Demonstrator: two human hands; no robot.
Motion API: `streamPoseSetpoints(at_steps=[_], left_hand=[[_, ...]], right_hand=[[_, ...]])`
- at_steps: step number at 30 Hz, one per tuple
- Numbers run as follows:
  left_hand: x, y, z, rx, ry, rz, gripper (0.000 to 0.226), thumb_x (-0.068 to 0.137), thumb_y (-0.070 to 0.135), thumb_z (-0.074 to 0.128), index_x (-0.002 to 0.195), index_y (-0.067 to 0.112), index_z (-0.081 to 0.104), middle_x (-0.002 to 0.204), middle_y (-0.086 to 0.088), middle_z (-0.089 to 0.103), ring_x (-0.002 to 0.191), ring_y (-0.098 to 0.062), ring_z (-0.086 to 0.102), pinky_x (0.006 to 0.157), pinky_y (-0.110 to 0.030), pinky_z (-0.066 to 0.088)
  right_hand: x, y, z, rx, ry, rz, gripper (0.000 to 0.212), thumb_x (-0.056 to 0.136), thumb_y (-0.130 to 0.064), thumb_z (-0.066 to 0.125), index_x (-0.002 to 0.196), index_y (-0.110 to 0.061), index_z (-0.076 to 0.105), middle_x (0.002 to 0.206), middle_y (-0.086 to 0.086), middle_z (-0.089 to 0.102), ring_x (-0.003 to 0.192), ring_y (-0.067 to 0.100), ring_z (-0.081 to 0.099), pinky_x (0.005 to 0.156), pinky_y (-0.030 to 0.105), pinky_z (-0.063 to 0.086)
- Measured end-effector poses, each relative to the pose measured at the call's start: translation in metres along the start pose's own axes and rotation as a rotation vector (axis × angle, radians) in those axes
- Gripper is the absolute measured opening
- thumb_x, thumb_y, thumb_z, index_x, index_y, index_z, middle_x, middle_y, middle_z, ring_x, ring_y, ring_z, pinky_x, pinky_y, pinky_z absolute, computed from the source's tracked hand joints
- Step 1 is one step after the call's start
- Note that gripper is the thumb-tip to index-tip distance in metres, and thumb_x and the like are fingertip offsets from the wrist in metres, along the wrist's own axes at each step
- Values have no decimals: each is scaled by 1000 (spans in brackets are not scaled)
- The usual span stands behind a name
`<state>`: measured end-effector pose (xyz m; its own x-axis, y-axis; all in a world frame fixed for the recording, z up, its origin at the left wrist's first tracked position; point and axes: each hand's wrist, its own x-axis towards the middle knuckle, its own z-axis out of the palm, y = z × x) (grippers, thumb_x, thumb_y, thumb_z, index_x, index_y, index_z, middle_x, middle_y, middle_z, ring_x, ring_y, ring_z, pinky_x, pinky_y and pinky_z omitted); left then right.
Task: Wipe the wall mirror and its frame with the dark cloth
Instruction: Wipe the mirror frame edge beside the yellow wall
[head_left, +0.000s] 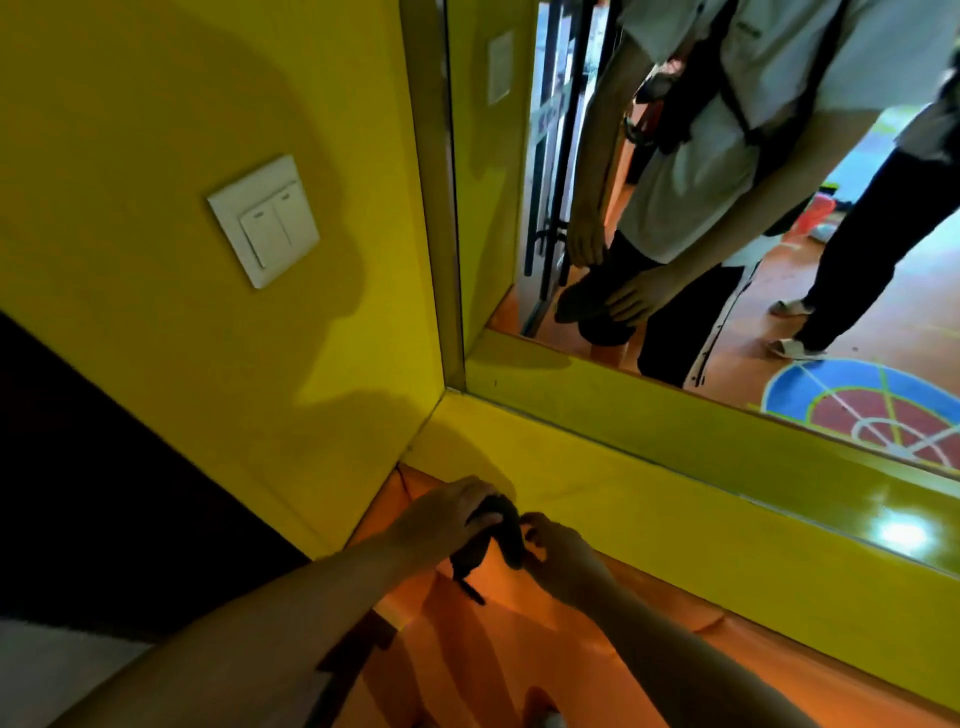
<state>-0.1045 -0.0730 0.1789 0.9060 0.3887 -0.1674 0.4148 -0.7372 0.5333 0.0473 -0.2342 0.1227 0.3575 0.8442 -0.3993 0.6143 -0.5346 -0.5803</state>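
Note:
The wall mirror (675, 156) fills the upper right, edged by a yellow frame (649, 447) that runs down its left side and along its bottom. Low in the corner below the frame, both my hands hold the dark cloth (506, 535), which is bunched up with a strip hanging down. My left hand (447, 519) grips the cloth from above. My right hand (556, 551) pinches its right side. The mirror reflects my body, both hands and the cloth.
A white double light switch (264, 221) sits on the yellow wall left of the mirror. Below my hands lies orange padded flooring (519, 649). A dark panel (78, 467) covers the lower left wall. The mirror reflects a second person's legs and a coloured floor target.

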Motion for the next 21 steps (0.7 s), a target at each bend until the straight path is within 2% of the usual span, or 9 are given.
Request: streamPoseSetpoints(at_steps=[3,4,5,7,8,9,13,18,21], left_hand=[[-2,-3,-18,-1,5,-13,45,104,36,58,140,9,56,136,-9,59,122,-28,60,95,-20,38],[-4,-2,-24,3,-11,-21,46,104,36,58,141,10,55,138,-8,58,124,-27,59,98,-23,40],[-5,-2,-27,1,-14,-29,45,104,36,58,142,12,55,139,-7,57,124,-25,58,100,-25,42],[-4,1,-39,6,-3,-30,46,104,38,59,142,14,54,141,-5,56,125,-24,56,101,-26,42],[-3,1,-43,16,-9,-29,47,103,39,60,143,16,53,142,-4,55,126,-23,56,101,-26,43],[-2,-1,-47,37,-23,-32,49,102,39,62,144,17,52,143,-3,54,126,-23,55,103,-29,43],[-2,-11,-64,111,-85,-39,45,98,25,69,141,18,54,140,-3,54,124,-21,55,105,-37,46],[-2,-22,-74,14,-2,-125,35,92,14,74,125,16,62,125,-6,63,114,-20,60,96,-37,51],[0,-20,-75,-74,48,-181,30,93,19,75,121,17,64,119,-5,67,109,-18,63,91,-34,54]], right_hand=[[11,-10,-6,-13,-42,-56,96,88,-61,68,164,-26,20,160,-1,39,145,24,43,111,38,42],[15,-16,-8,-26,-53,-65,96,87,-61,69,163,-26,22,160,-1,40,143,23,44,111,39,43],[19,-21,-10,-35,-47,-63,87,87,-56,69,159,-27,30,153,0,49,136,22,53,105,38,47],[24,-32,-17,-8,-9,-45,45,94,-36,62,138,-29,53,121,1,70,106,20,69,84,36,55],[26,-36,-21,-14,11,-40,30,97,-29,57,127,-28,59,111,2,72,100,22,70,78,36,53],[29,-38,-27,-32,21,-43,25,98,-25,54,122,-25,62,111,3,72,103,25,69,79,35,51],[39,-44,-53,-117,-39,-82,31,93,-22,57,122,-23,68,123,4,71,116,25,65,89,34,51],[46,-45,-77,-87,-77,-95,24,92,-25,59,114,-26,68,110,5,73,96,22,68,65,27,47],[50,-48,-82,-123,-78,-99,28,91,-32,60,118,-29,67,119,3,71,107,25,67,78,31,50]])
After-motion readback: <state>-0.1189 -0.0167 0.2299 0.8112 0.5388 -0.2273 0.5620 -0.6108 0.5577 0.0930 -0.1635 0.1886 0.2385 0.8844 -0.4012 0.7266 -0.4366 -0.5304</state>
